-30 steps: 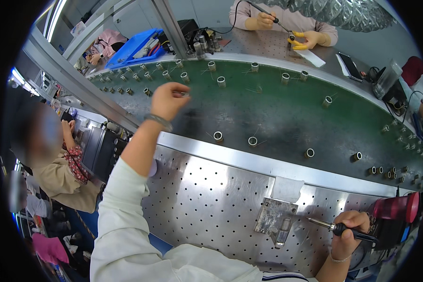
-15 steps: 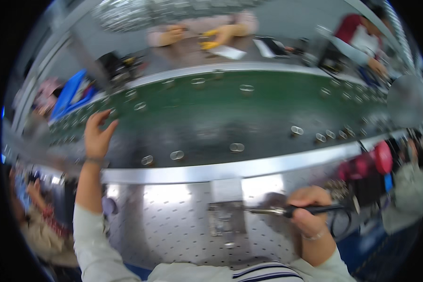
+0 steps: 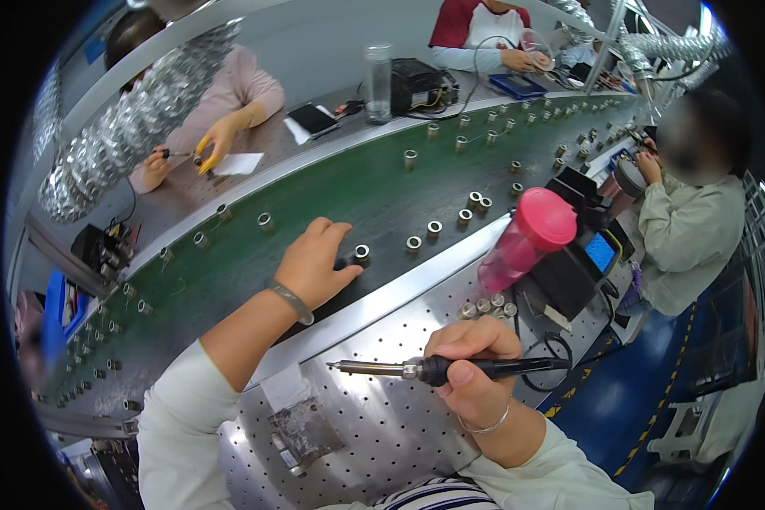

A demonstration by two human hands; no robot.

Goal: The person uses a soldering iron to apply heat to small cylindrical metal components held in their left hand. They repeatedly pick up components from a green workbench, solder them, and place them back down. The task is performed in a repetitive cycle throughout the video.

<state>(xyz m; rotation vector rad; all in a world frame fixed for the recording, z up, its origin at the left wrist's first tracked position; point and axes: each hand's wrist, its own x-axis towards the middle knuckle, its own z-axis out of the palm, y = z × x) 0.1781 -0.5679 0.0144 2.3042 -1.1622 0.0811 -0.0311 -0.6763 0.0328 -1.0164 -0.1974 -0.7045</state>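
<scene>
My right hand point(image 3: 476, 365) grips a soldering iron point(image 3: 374, 368) by its black handle, its bare metal tip pointing left above the perforated metal bench point(image 3: 374, 425). Over the green conveyor belt point(image 3: 314, 229), my left hand point(image 3: 313, 263) reaches out with thumb and fingers apart. Just off those fingertips stands a small ring-topped metal cylinder point(image 3: 362, 253); whether the thumb touches it I cannot tell. On the bench below lies a flat grey metal plate point(image 3: 308, 429), with a white pad point(image 3: 286, 388) at its far edge and a small metal piece point(image 3: 289, 455) along its left side.
Several similar cylinders point(image 3: 434, 229) stand along the belt. At the bench's right are a pink lidded bottle point(image 3: 527, 238), several silver round parts point(image 3: 484, 304) and a black unit with a blue screen point(image 3: 601, 251). Across the belt, a co-worker's yellow-covered fingers point(image 3: 217, 153) hold a small part.
The view has swung to the right. My left hand has moved right along the belt, close to a cylinder. The soldering iron stays in my right hand, its tip now away from the plate.
</scene>
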